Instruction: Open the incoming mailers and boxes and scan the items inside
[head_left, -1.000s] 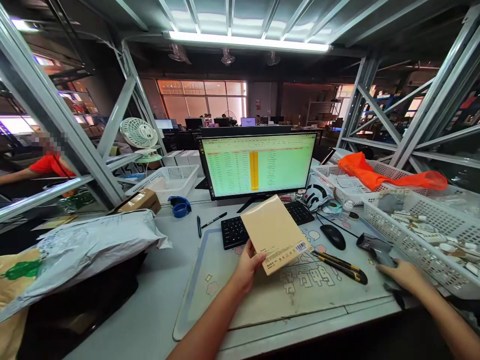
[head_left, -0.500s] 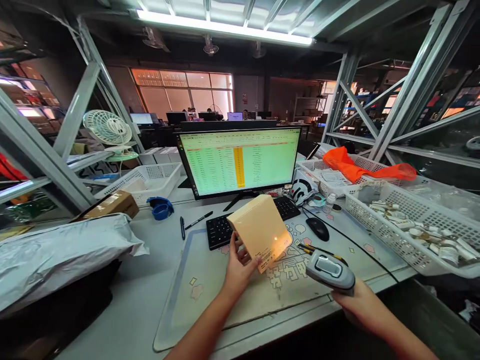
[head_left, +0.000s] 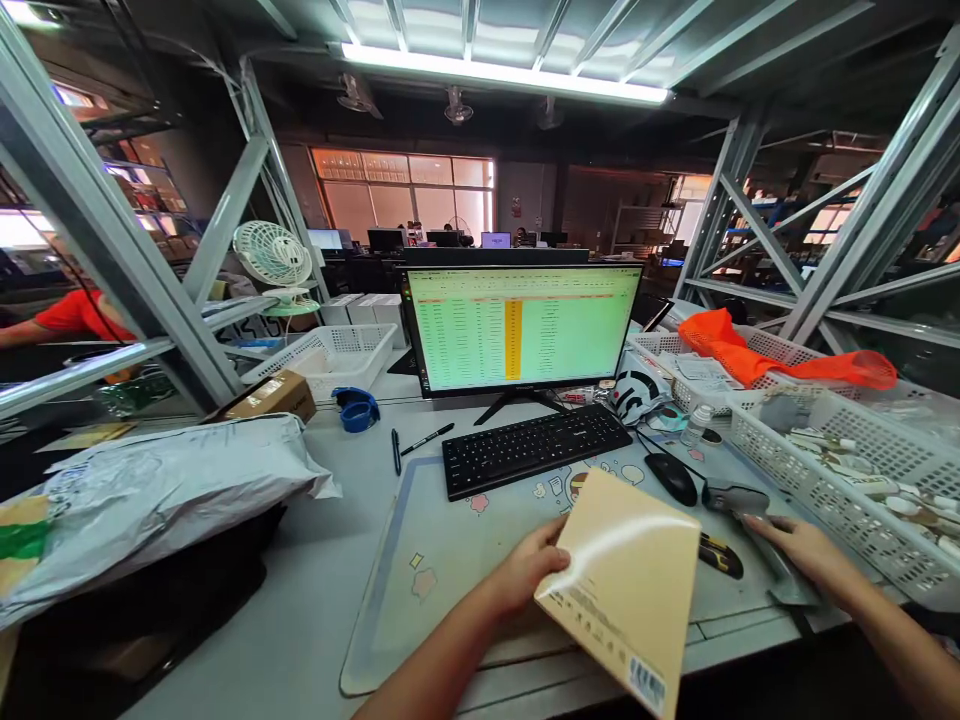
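Observation:
My left hand (head_left: 531,565) grips the left edge of a flat cream box (head_left: 626,570) above the desk mat. The box is tilted, and its printed face, with a barcode near the lower corner, shows towards me. On the right, a grey handheld scanner (head_left: 739,498) lies on its side by the mat's edge. My right hand (head_left: 802,548) is at the scanner's handle, fingers stretched out and fingertips at its upper part. A yellow and black utility knife (head_left: 720,556) lies between the box and the scanner, partly covered by the box.
Behind the box are a black keyboard (head_left: 536,450), a mouse (head_left: 671,478) and a monitor (head_left: 525,330). A white basket (head_left: 810,480) of small bottles stands at right. On the left lie a white plastic parcel (head_left: 180,480), two pens (head_left: 427,438) and a blue tape roll (head_left: 355,410).
The box has come nearer and turned, so its barcode shows. My right hand has moved right, and the scanner now lies on the desk. The view has swung slightly left.

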